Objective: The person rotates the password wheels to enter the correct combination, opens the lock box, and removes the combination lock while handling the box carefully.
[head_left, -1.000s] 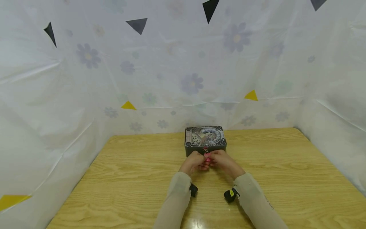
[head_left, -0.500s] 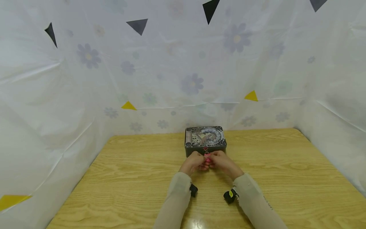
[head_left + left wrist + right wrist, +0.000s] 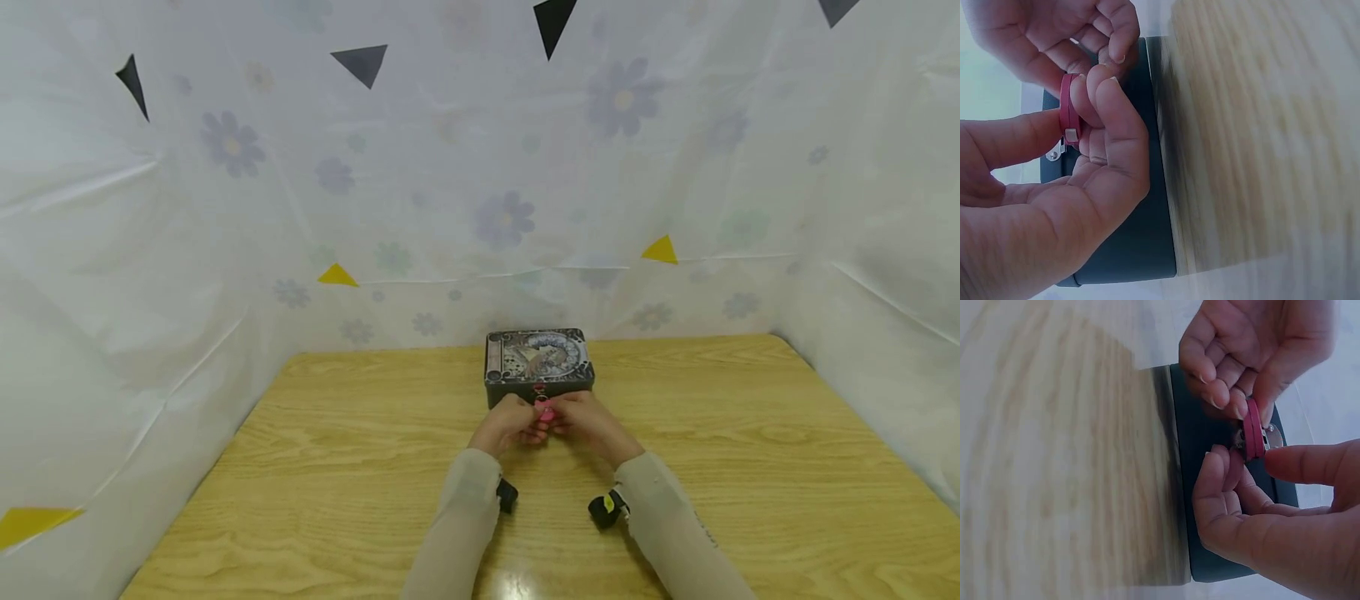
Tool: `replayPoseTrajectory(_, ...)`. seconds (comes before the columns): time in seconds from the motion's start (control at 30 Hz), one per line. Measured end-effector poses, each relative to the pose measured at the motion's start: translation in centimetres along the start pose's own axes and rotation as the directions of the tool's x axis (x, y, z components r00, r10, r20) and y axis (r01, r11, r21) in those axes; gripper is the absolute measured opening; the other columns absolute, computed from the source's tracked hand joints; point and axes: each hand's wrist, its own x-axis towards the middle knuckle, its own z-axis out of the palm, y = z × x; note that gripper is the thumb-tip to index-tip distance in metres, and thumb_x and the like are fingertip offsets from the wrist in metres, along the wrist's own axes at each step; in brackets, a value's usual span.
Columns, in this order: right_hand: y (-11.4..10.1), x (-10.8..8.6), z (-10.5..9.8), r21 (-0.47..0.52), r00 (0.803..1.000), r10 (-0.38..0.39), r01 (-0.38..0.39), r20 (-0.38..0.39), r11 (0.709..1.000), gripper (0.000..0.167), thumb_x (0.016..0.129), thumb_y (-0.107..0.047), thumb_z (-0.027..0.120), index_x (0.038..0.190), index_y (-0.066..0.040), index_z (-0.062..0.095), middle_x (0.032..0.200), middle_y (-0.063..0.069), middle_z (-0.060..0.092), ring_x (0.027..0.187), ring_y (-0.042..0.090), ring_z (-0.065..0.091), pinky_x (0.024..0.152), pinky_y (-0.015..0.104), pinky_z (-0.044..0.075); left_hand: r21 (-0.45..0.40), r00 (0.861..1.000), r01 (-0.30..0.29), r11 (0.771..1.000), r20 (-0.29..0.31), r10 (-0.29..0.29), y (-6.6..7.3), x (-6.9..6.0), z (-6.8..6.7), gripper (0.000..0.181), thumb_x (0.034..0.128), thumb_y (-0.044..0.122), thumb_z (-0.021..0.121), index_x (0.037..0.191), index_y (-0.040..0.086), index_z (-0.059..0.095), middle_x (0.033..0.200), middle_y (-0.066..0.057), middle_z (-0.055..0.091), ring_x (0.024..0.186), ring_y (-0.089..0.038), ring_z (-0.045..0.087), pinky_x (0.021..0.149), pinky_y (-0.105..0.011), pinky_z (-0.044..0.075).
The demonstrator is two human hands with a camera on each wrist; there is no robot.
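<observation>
In the head view a dark tin box [image 3: 538,357] with a picture on its lid stands near the table's back edge, lid down. At its front hangs a small pink padlock [image 3: 547,413] by the metal latch [image 3: 1055,152]. My left hand [image 3: 512,425] pinches the padlock between thumb and fingers from the left. From the right, my right hand [image 3: 588,423] holds its other edge, thumb against the near face and fingertips behind. Both wrist views show the padlock [image 3: 1254,429] edge-on between the hands. Fingers cover much of it, and the shackle is mostly hidden.
The box rests on a wooden table [image 3: 337,467], close to the back wall sheet [image 3: 420,200] with its flower print. White sheets also hang at both sides. Black wrist cameras [image 3: 603,510] sit under the sleeves.
Both hands stay at the padlock in front of the box. The padlock has tilted slightly between the fingers, and the hands have barely shifted.
</observation>
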Motion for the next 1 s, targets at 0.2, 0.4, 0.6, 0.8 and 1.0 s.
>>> replayPoseTrajectory(0.2, -0.29, -0.16, -0.55, -0.009, 0.999, 0.031, -0.031, 0.015, 0.999, 0.034, 0.098, -0.004, 0.044, 0.118, 0.022, 0.052, 0.079, 0.001, 0.063, 0.068, 0.008, 0.059, 0.069, 0.026, 0.053, 0.017, 1.0, 0.004, 1.0, 0.01, -0.004, -0.03, 0.05, -0.08, 0.021, 0.0976, 0.002, 0.048, 0.091, -0.009, 0.064, 0.071, -0.007, 0.059, 0.057, -0.012, 0.058, 0.064, -0.028, 0.055)
replayPoseTrajectory(0.4, -0.38, -0.35, -0.68, -0.024, 0.999, 0.018, -0.018, 0.032, 1.0, 0.034, 0.098, -0.004, 0.043, 0.117, 0.023, 0.052, 0.082, 0.004, 0.064, 0.07, 0.009, 0.059, 0.07, 0.026, 0.054, 0.014, 1.0, 0.004, 1.0, 0.005, -0.005, -0.08, 0.29, -0.1, 0.02, 0.0973, 0.003, 0.049, 0.089, -0.008, 0.064, 0.069, -0.007, 0.059, 0.055, -0.011, 0.057, 0.061, -0.027, 0.055)
replayPoseTrajectory(0.6, -0.37, -0.49, -0.84, -0.022, 0.998, 0.027, -0.026, 0.056, 0.999, 0.035, 0.098, -0.004, 0.044, 0.119, 0.024, 0.05, 0.089, 0.008, 0.066, 0.072, 0.01, 0.061, 0.073, 0.028, 0.054, 0.013, 1.0, 0.009, 1.0, 0.012, -0.009, -0.08, 0.15, -0.13, 0.022, 0.0978, 0.006, 0.051, 0.089, -0.008, 0.065, 0.069, -0.007, 0.059, 0.054, -0.012, 0.057, 0.063, -0.029, 0.055)
replayPoseTrajectory(0.8, -0.47, -0.58, -0.88, -0.011, 0.997, 0.034, -0.034, 0.068, 0.999, 0.036, 0.096, -0.003, 0.046, 0.12, 0.023, 0.049, 0.091, 0.01, 0.065, 0.074, 0.011, 0.061, 0.076, 0.032, 0.054, 0.03, 1.0, 0.002, 1.0, 0.019, -0.002, 0.08, -0.06, -0.14, 0.022, 0.0974, 0.006, 0.052, 0.092, -0.009, 0.066, 0.069, -0.007, 0.058, 0.055, -0.013, 0.057, 0.065, -0.03, 0.055)
replayPoseTrajectory(1.0, -0.55, -0.61, -0.75, -0.008, 0.997, 0.041, -0.041, 0.07, 0.999, 0.035, 0.097, -0.002, 0.046, 0.121, 0.023, 0.048, 0.088, 0.007, 0.065, 0.072, 0.011, 0.061, 0.074, 0.03, 0.054, 0.037, 1.0, 0.008, 0.999, 0.009, -0.009, 0.18, -0.15, -0.12, 0.023, 0.0978, 0.008, 0.052, 0.092, -0.009, 0.066, 0.071, -0.007, 0.059, 0.056, -0.013, 0.057, 0.066, -0.031, 0.056)
